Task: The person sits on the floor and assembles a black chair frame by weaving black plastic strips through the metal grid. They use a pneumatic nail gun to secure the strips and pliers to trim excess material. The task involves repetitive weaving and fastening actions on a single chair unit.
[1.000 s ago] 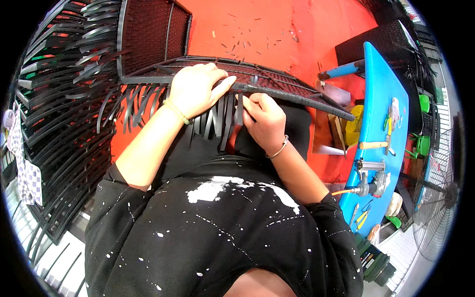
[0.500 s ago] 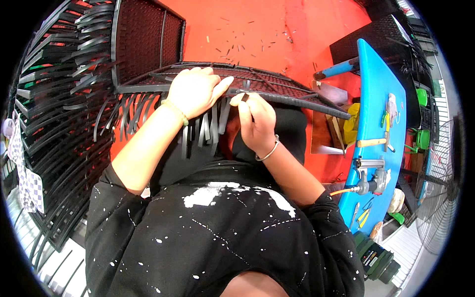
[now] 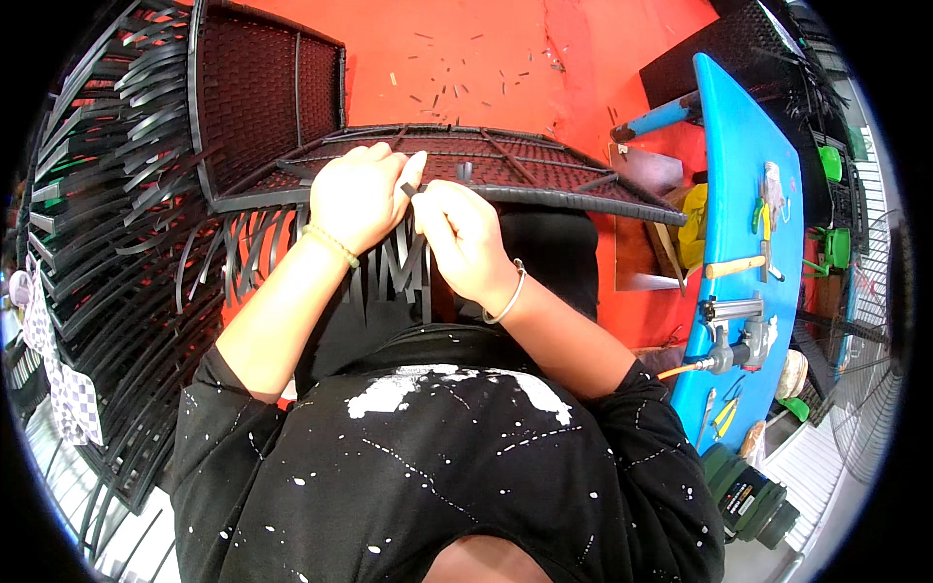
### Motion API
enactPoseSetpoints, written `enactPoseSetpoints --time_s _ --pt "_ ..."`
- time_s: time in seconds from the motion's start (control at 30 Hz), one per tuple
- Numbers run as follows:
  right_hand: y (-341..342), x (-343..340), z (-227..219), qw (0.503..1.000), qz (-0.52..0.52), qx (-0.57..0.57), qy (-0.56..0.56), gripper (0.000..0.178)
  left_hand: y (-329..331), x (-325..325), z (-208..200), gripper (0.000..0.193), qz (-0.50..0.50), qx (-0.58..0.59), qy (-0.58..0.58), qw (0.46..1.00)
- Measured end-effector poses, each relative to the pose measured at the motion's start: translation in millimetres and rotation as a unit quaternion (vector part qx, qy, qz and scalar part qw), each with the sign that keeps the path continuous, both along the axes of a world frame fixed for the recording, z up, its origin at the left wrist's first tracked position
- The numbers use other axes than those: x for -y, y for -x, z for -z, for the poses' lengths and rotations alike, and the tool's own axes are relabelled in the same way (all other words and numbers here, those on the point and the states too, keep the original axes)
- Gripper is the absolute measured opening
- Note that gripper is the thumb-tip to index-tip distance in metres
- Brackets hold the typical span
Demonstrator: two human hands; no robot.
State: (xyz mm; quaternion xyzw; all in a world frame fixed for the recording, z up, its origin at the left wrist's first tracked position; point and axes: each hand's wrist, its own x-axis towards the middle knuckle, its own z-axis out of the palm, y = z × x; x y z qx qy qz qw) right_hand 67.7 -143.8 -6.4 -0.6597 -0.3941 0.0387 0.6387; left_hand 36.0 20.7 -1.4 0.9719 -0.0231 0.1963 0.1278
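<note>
A dark woven wicker panel (image 3: 437, 148) with a strip-wrapped rim lies across in front of me, over my lap. My left hand (image 3: 358, 199) is closed over its near rim, fingers curled and thumb pointing up; the undersides of the fingers are hidden. Close beside it, my right hand (image 3: 462, 233) pinches a flat black plastic strip (image 3: 410, 190), whose short end sticks out toward my left thumb. Several loose black strips (image 3: 362, 282) hang from the rim beneath my hands. A short strip end (image 3: 466, 172) stands up on the rim beyond my right hand.
A taller woven panel (image 3: 258, 87) rises at the back left. Bundles of long black strips (image 3: 126, 243) fill the left side. At right, a blue table (image 3: 714, 194) carries a hammer (image 3: 736, 267), an air tool (image 3: 734, 350) and pliers (image 3: 725, 418). Strip scraps (image 3: 462, 89) litter the red floor.
My right hand has moved left with the strip, coming close to my left hand. The left hand has shifted slightly left and down along the rim, its thumb now nearer the strip.
</note>
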Motion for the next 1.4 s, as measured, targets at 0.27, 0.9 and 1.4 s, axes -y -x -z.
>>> enactPoseSetpoints --time_s 0.27,0.9,1.4 --pt "5 -12 -9 0.999 0.016 0.001 0.042 0.011 0 -2 7 0.034 -0.012 -0.01 -0.009 1.0" --pt "25 4 -36 0.978 -0.014 -0.202 0.045 0.013 2 -2 4 0.034 -0.01 -0.012 -0.026 1.0" --pt "1 40 11 0.953 -0.065 0.275 0.112 0.044 2 -3 5 0.025 -0.005 0.021 0.028 0.999"
